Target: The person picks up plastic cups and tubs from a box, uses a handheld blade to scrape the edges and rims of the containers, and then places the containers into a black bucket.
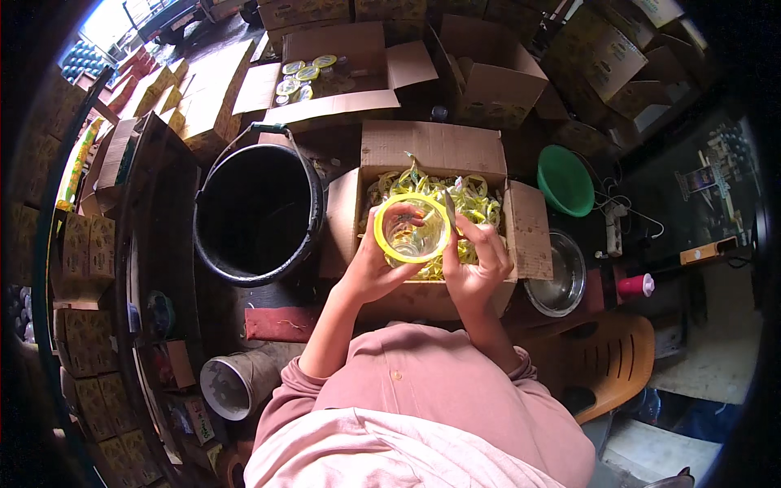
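My left hand (365, 271) grips a clear plastic cup (399, 247) with a bright yellow rim, tilted so that its mouth faces me. Some of its fingers show through the clear wall. In my right hand (479, 265) is a small knife (450, 210), its blade pointing up along the right side of the yellow rim. Whether the edge touches the rim, I cannot tell. Both hands are above an open cardboard box (433, 146), which holds a heap of yellow and clear plastic film scraps (482, 204).
Left of the box stands a black bucket (201, 235) with a raised handle. A green plastic basin (564, 183), a metal bowl (576, 274) and a power strip (614, 230) lie to the right. Behind, another open carton (335, 46) contains several yellow-lidded cups (308, 73). An orange chair (619, 360) is at lower right.
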`<state>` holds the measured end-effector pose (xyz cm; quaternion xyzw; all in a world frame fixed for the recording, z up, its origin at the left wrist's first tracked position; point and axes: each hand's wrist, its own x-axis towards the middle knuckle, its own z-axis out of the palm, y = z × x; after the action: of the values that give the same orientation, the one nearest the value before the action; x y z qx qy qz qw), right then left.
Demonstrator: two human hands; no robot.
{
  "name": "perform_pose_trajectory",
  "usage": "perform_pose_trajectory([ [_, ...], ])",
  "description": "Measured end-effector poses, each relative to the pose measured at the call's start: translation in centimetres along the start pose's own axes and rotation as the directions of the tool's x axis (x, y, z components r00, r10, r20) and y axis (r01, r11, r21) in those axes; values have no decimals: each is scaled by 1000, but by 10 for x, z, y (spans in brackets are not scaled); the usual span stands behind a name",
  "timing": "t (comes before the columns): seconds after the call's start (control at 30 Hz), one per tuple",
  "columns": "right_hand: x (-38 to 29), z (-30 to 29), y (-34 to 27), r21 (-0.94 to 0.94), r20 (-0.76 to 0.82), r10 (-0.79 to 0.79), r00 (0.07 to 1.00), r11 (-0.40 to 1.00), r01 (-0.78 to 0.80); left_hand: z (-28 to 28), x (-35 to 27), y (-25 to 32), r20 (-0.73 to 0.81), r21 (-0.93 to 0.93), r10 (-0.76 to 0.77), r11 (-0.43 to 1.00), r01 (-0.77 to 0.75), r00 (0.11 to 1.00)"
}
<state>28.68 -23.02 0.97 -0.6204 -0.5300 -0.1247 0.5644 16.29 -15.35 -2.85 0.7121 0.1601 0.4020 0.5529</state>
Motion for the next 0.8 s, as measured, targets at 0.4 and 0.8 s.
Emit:
perform_pose_trajectory([
  [0.4,12,-5,5,117,108,27,994,992,-40,-14,5,4,146,109,18,993,-34,989],
  [0.8,11,0,2,132,82,25,996,991,-35,1,0,-2,-10,-235,-51,971,47,999],
])
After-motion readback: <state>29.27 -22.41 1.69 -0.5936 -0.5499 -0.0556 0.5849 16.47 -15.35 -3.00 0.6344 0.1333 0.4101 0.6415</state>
